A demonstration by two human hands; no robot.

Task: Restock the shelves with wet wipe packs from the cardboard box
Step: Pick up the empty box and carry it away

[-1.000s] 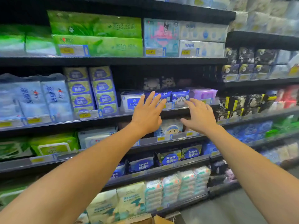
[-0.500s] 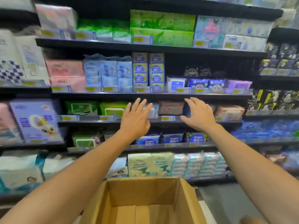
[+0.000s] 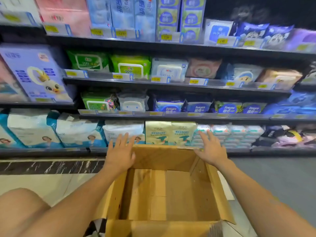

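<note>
Hanging over the far edge of the cardboard box (image 3: 164, 157), the left hand (image 3: 119, 155) and right hand (image 3: 212, 151) are spread wide, holding nothing; the box below looks empty; wet wipe packs (image 3: 229, 135) are stacked on the shelves (image 3: 171, 117) straight ahead, equally near both hands.

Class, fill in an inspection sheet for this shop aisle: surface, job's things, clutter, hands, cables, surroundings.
Surface: floor, pale tiles at left, grey at right.
Job's things: cardboard box open on the floor, no packs visible inside; wet wipe packs line the shelves.
Clutter: nothing seen.
Hands: left hand and right hand open, fingers spread, over the box's far rim, empty.
Cables: nothing seen.
Surroundings: yellow price tags on shelf edges; knee lower left.
</note>
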